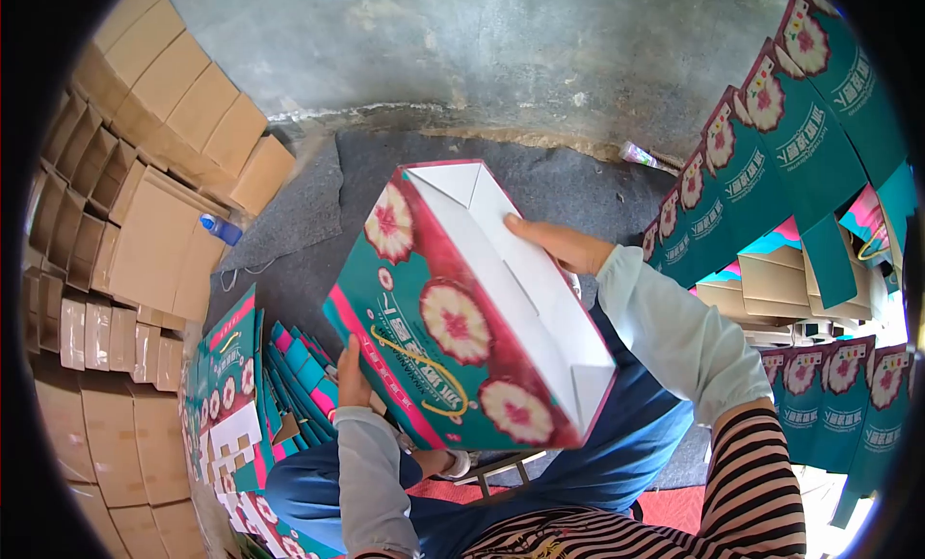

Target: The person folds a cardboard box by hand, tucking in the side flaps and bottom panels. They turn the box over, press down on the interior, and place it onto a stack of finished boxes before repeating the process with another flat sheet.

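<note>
A teal and dark-red cardboard gift box (438,337), printed with fruit slices, is tilted in front of me above my knees. Its white folded end (525,279) faces up and to the right, closed. A yellow cord handle (419,371) hangs on the printed side. My left hand (354,378) grips the box's lower left edge, fingers partly behind it. My right hand (561,244) holds its upper right side, thumb on the white end and other fingers hidden. Flattened teal boxes (299,385) lie stacked just left of my left hand.
Brown cartons (154,241) are piled along the left side. Rows of teal printed boxes (771,164) stand at the right. A blue bottle (221,229) lies by the cartons. A grey mat (299,260) covers the floor up to the concrete wall (462,48).
</note>
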`<state>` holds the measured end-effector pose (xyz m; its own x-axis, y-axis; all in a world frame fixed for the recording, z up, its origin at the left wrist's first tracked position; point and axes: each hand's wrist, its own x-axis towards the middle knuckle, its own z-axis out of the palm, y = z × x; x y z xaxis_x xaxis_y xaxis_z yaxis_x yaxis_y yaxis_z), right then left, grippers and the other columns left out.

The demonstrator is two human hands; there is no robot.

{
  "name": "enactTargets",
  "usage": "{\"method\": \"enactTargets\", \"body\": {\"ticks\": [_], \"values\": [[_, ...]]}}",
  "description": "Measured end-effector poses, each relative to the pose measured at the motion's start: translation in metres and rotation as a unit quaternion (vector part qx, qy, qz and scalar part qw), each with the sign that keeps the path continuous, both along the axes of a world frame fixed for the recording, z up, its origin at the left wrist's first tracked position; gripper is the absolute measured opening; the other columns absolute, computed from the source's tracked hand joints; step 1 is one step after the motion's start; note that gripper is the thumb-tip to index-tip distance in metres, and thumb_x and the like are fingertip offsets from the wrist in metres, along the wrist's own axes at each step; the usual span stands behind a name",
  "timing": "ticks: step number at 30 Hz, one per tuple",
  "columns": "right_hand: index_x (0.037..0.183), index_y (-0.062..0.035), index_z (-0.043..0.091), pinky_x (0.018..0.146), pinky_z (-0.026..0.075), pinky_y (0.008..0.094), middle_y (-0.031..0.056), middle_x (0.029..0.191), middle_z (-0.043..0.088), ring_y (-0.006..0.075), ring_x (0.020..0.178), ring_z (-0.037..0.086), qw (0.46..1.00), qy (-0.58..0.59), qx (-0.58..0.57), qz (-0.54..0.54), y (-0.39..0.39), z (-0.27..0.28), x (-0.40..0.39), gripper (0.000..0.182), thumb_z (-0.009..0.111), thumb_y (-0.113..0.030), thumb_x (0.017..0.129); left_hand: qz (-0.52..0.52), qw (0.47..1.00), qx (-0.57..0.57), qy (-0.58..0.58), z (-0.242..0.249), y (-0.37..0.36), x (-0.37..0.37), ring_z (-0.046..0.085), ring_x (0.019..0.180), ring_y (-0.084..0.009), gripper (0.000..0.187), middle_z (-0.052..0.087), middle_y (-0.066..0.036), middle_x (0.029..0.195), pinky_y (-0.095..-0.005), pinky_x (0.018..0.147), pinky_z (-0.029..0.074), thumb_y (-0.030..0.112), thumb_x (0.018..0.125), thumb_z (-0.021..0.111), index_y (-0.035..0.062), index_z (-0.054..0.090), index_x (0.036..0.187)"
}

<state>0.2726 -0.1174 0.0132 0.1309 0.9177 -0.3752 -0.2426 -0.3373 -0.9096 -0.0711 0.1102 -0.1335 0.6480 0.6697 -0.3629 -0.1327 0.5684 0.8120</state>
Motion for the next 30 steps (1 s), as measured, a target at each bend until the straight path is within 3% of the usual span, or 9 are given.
{"method": "enactTargets", "body": {"ticks": [8, 9, 12, 13, 16, 20, 23, 26, 30], "values": [[0.130, 0.0008, 0.046, 0.081, 0.050, 0.0349, 0.0197, 0.109, 0.062, 0.0265, 0.096, 0.063, 0.982, -0.172, -0.035, -0.072, -0.003, -0.004, -0.037, 0.071, 0.054, -0.055, 0.088, -0.016, 0.988, -0.012, 0.155, -0.069, -0.038, 0.012, 0.062, 0.087, -0.0138, 0.049, 0.065, -0.005, 0.096, -0.0270, 0.076, 0.049, 0.047, 0.095, 0.049, 0.0004, 0.060, 0.105], [0.133, 0.0009, 0.042, 0.082, 0.049, 0.0352, 0.0208, 0.109, 0.062, 0.0284, 0.096, 0.063, 0.964, -0.251, -0.013, -0.093, 0.000, -0.012, -0.037, 0.071, 0.057, -0.051, 0.087, -0.028, 0.979, 0.003, 0.202, -0.080, -0.045, 0.012, 0.063, 0.087, -0.0116, 0.055, 0.065, -0.003, 0.095, -0.0272, 0.073, 0.050, 0.060, 0.091, 0.043, 0.0104, 0.059, 0.109], [0.140, 0.0000, 0.029, 0.085, 0.048, 0.0371, 0.0249, 0.110, 0.061, 0.0346, 0.098, 0.062, 0.924, -0.369, -0.057, -0.080, -0.001, -0.013, -0.034, 0.077, 0.062, -0.042, 0.084, -0.034, 0.979, -0.005, 0.203, -0.105, -0.057, 0.007, 0.056, 0.108, -0.0207, 0.080, 0.057, -0.012, 0.121, -0.0376, 0.090, 0.045, 0.065, 0.084, 0.053, 0.0019, 0.041, 0.133], [0.142, -0.0004, 0.025, 0.086, 0.048, 0.0379, 0.0264, 0.111, 0.060, 0.0367, 0.098, 0.061, 0.915, -0.388, -0.090, -0.064, -0.001, -0.008, -0.036, 0.081, 0.064, -0.039, 0.083, -0.054, 0.964, -0.031, 0.260, -0.110, -0.060, 0.007, 0.041, 0.127, -0.0306, 0.103, 0.039, -0.015, 0.141, -0.0494, 0.103, 0.030, 0.073, 0.077, 0.053, 0.0036, 0.019, 0.145], [0.142, -0.0016, 0.024, 0.090, 0.046, 0.0407, 0.0282, 0.113, 0.059, 0.0399, 0.101, 0.060, 0.900, -0.432, -0.043, -0.043, 0.000, -0.031, -0.038, 0.081, 0.064, -0.037, 0.082, -0.063, 0.945, -0.018, 0.320, -0.095, -0.075, 0.018, 0.028, 0.135, -0.0368, 0.115, 0.025, -0.017, 0.149, -0.0552, 0.108, 0.017, 0.077, 0.074, 0.052, 0.0038, 0.005, 0.148], [0.142, 0.0002, 0.024, 0.092, 0.044, 0.0419, 0.0299, 0.116, 0.056, 0.0408, 0.105, 0.058, 0.892, -0.447, -0.066, 0.009, 0.005, -0.046, -0.041, 0.082, 0.065, -0.035, 0.080, -0.053, 0.943, 0.096, 0.313, -0.082, -0.087, 0.032, 0.031, 0.135, -0.0303, 0.093, 0.030, -0.019, 0.146, -0.0393, 0.110, 0.024, 0.064, 0.085, 0.051, -0.0020, 0.021, 0.144], [0.141, 0.0032, 0.024, 0.093, 0.044, 0.0413, 0.0305, 0.118, 0.055, 0.0398, 0.107, 0.057, 0.890, -0.448, -0.067, 0.042, 0.016, -0.049, -0.054, 0.083, 0.066, -0.034, 0.079, -0.022, 0.994, 0.078, 0.077, -0.052, -0.095, 0.052, 0.040, 0.126, -0.0194, 0.067, 0.042, -0.009, 0.137, -0.0322, 0.105, 0.032, 0.054, 0.094, 0.042, 0.0031, 0.037, 0.137], [0.140, 0.0059, 0.023, 0.093, 0.044, 0.0408, 0.0307, 0.120, 0.054, 0.0386, 0.109, 0.056, 0.892, -0.441, -0.089, 0.040, 0.026, -0.041, -0.068, 0.085, 0.066, -0.034, 0.079, -0.012, 0.997, 0.057, 0.049, -0.009, -0.094, 0.064, 0.044, 0.122, -0.0166, 0.058, 0.044, -0.009, 0.135, -0.0312, 0.102, 0.035, 0.047, 0.098, 0.039, 0.0025, 0.041, 0.135], [0.141, 0.0076, 0.018, 0.094, 0.044, 0.0419, 0.0306, 0.124, 0.050, 0.0387, 0.112, 0.054, 0.876, -0.475, -0.071, 0.034, 0.037, -0.044, -0.081, 0.092, 0.068, -0.036, 0.077, 0.049, 0.981, 0.179, 0.064, 0.024, -0.091, 0.069, 0.038, 0.128, -0.0285, 0.067, 0.036, -0.019, 0.141, -0.0343, 0.107, 0.028, 0.042, 0.096, 0.047, -0.0060, 0.029, 0.140]]}}
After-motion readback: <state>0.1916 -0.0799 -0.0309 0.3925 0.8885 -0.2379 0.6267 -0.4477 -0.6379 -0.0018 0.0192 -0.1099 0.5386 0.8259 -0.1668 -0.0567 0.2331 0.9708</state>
